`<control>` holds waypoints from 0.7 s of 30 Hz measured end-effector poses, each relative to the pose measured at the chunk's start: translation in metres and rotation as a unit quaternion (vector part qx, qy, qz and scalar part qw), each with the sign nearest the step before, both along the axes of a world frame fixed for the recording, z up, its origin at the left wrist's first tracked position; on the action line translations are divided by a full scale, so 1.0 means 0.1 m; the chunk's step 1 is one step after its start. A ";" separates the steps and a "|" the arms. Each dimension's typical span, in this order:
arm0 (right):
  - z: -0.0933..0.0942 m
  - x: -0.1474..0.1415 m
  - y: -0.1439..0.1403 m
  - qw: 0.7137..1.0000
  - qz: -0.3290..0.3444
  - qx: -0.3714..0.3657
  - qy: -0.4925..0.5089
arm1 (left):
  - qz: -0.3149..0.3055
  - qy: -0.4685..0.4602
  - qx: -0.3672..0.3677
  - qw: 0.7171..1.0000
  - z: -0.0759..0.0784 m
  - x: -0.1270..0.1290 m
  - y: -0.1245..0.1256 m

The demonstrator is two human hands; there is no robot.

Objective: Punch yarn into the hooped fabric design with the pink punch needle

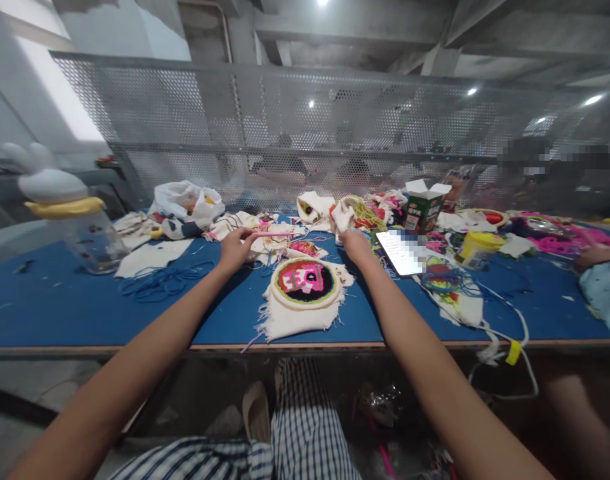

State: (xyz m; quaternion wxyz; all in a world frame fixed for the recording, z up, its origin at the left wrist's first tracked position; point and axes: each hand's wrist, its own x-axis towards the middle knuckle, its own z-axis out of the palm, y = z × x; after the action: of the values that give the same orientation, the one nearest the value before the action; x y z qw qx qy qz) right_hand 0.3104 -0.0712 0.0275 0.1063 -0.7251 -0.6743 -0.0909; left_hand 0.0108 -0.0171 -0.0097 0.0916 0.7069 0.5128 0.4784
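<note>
My left hand (236, 247) is closed round a thin pink pen-like tool (272, 234), which points right above the table. My right hand (355, 247) is closed beside a crumpled cream cloth (343, 213); its fingertips are partly hidden, and I cannot make out what is in them. Between my forearms, near the table's front edge, lies an embroidery hoop (305, 304) with frayed cream fabric (299, 324) stretched in it. Pink, black, white and rust-red yarn work (312, 280) fills the hoop, ringed in yellow-green.
A phone-like bright screen (401, 253), a green box (425, 207) and a yellow tub (479, 250) stand right. Blue yarn (167, 280) and a rabbit-topped jar (85, 227) are left. A white cable (522, 327) hangs over the edge. Another person's sleeve (605, 290) reaches in at far right.
</note>
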 end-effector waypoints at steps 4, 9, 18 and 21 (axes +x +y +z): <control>0.00 0.09 -0.02 0.997 -0.065 0.021 0.019 | 0.050 -0.044 -0.026 0.997 -0.02 -0.13 0.11; 0.01 0.05 -0.01 0.990 -0.121 0.046 0.049 | 0.086 -0.096 -0.051 0.990 -0.07 -0.20 0.20; -0.02 0.00 -0.01 0.947 -0.275 0.117 0.116 | 0.078 -0.129 -0.057 0.987 -0.10 -0.16 0.23; -0.05 0.08 0.02 0.934 -0.307 0.124 0.132 | 0.073 -0.132 -0.061 0.987 -0.10 -0.15 0.22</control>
State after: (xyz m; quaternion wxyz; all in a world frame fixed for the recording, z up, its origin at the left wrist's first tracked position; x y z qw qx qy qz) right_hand 0.3179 -0.0696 0.0222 0.2508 -0.8831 -0.3824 -0.1054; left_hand -0.0043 0.0052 -0.0202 0.1667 0.5913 0.5747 0.5406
